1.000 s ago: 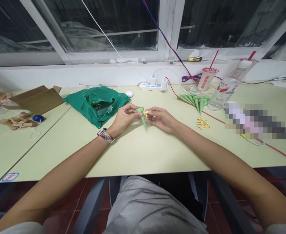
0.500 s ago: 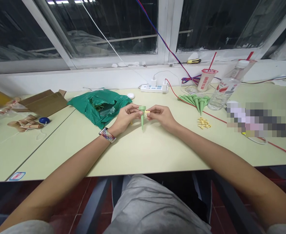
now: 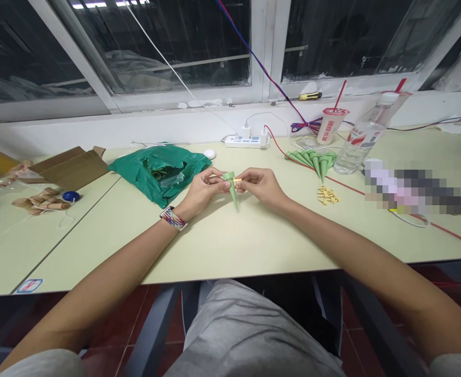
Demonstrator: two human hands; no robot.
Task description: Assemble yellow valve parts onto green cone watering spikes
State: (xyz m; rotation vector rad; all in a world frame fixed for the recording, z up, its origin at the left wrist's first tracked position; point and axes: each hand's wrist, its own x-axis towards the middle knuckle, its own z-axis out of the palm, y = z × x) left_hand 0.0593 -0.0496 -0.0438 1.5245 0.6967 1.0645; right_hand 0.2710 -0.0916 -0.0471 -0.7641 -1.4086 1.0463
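Between my hands is a green plastic spike [image 3: 234, 196], wide at the top and tapering to a point that leans down and right. My left hand [image 3: 204, 189] is closed on its upper end. A small yellow piece [image 3: 237, 180] is pinched in the fingertips of my right hand [image 3: 262, 187], and its left end meets the side of the spike's head; whether it sits in a hole there, I cannot tell. To the right lie several more green spikes [image 3: 319, 160], fanned out, with a little heap of yellow pieces [image 3: 327, 196] in front of them.
A torn green plastic bag [image 3: 136, 173] lies left of my hands, near an open cardboard box [image 3: 71, 167] and wooden toys [image 3: 42, 201]. A power strip [image 3: 247, 141] stands at the back. A water bottle [image 3: 361, 139], a drink cup [image 3: 331, 127] and a red cable [image 3: 348, 189] are on the right.
The held spike has tilted, its tip swinging a little to the right. Both hands keep their grips, and the view has shifted slightly.
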